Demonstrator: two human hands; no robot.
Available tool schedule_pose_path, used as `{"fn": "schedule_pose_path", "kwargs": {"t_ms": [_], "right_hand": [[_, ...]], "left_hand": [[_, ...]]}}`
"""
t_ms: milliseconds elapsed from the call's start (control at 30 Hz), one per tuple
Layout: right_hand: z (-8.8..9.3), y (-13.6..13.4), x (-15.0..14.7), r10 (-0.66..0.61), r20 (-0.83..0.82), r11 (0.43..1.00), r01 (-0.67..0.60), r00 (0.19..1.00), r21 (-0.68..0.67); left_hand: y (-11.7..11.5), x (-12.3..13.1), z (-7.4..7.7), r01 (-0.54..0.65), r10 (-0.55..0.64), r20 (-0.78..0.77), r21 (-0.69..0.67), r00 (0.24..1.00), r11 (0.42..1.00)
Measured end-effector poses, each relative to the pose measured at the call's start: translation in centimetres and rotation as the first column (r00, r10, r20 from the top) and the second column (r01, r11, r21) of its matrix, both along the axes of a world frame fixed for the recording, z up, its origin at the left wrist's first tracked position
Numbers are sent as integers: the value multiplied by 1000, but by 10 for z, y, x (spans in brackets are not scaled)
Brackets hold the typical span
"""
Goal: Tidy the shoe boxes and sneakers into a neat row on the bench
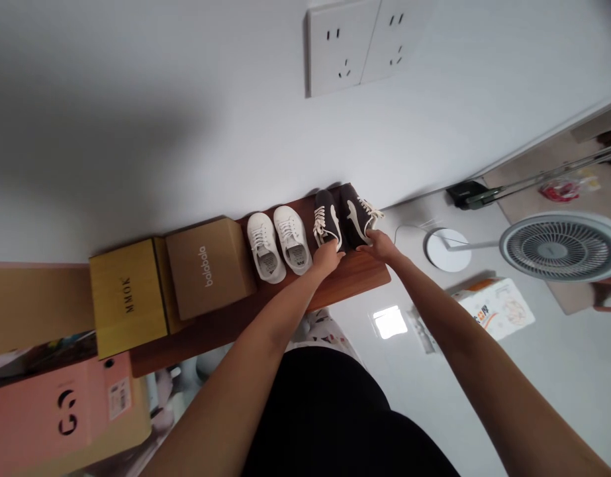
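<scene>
A pair of dark brown sneakers with cream stripes and laces stands at the right end of a reddish wooden shelf [355, 275], toes to the wall. My left hand [329, 254] is closed over the heel of the left dark sneaker [326, 218]. My right hand [380, 244] grips the heel of the right dark sneaker [353, 212]. A pair of white sneakers [279, 244] sits just left of them, untouched.
Left of the white pair stand a brown "balabala" box [208, 275] and a yellow "MMOK" box [127, 297]; a pink box [47, 414] lies lower left. A white floor fan [558, 246], its round base [447, 249] and a printed package [498, 306] are on the floor at right. Wall sockets [355, 43] sit above.
</scene>
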State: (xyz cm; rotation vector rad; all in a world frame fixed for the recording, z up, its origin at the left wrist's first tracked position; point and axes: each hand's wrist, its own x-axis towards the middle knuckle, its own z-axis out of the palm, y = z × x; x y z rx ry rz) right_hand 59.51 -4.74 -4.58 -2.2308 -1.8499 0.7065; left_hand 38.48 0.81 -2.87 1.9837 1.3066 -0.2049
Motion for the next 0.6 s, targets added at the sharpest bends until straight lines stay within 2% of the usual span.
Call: {"fn": "schedule_pose_path", "kwargs": {"t_ms": [133,267,400,600], "right_hand": [[19,3,-2,196,136,980,-198,971,2],[29,7,-9,302,264,953,-301,916,-47],[29,11,-18,341,305,940,-331,889,-84],[23,14,-28,363,302,932,-341,882,-122]], "left_hand": [[2,11,23,128,-120,-127,51,984,990],[-1,21,36,224,-202,-219,79,955,971],[-4,27,36,253,-220,-258,102,941,962],[-4,32,28,260,-228,-253,102,940,960]]}}
